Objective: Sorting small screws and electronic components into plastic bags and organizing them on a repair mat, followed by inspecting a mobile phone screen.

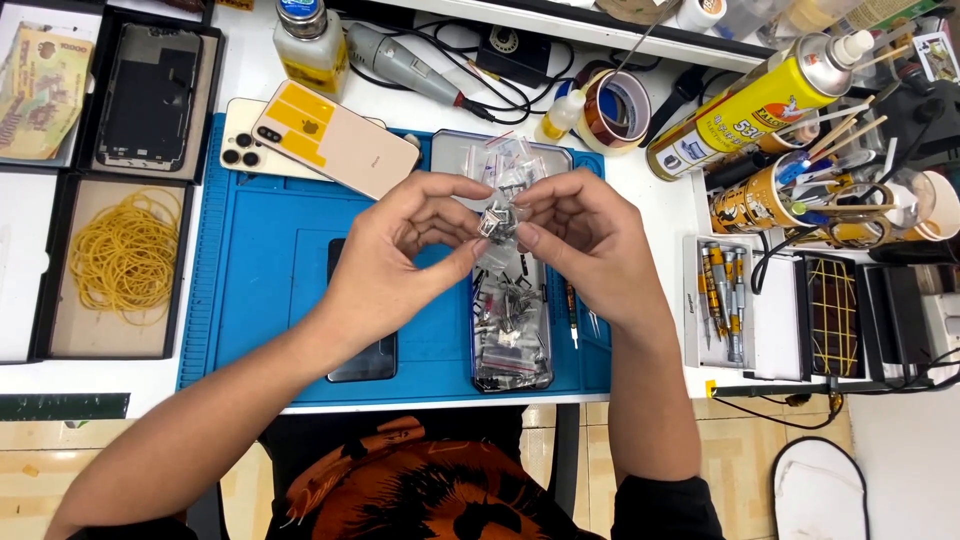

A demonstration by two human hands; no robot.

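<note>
Both hands meet above the blue mat: left hand and right hand pinch a small clear bag of metal parts over the long clear tray. It looks light, crinkly and slippery, best held by its edges. Phones left and spray can right crowd the mat, leaving little room.

A single head-worn camera looks almost straight down from above the person's own forearms onto a white workbench, close enough that the blue work mat fills the middle of the view. The far edge of the bench lies along the top, the near edge and tiled floor along the bottom. No second view overlaps it.
</note>
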